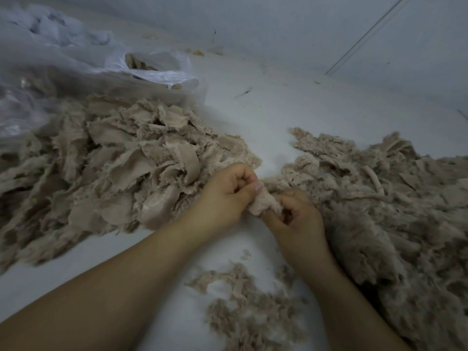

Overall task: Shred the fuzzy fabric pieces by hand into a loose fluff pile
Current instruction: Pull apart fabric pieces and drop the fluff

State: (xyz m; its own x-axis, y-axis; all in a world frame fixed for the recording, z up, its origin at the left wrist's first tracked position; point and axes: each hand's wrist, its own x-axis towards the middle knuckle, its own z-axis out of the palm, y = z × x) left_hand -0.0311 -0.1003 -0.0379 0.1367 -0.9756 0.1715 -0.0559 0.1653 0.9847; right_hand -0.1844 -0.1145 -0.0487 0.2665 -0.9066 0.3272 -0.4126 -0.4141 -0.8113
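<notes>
A white work surface [266, 117] carries a large heap of beige fabric pieces [109, 160] on the left, a large fluff pile [379, 198] on the right, clear plastic bags [157, 69] at the rear left, and a smaller scatter of fluff [248, 300] at the front. Between the two heaps, the left hand [225, 196] and the right hand [298, 216] both pinch one small fuzzy fabric piece [263, 203] with curled fingers. The piece is held just above the surface.

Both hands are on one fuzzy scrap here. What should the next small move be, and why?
Probably pull the hands apart to tear it: the left hand and right hand both pinch the same fuzzy piece, still in one clump, between the two heaps.
</notes>
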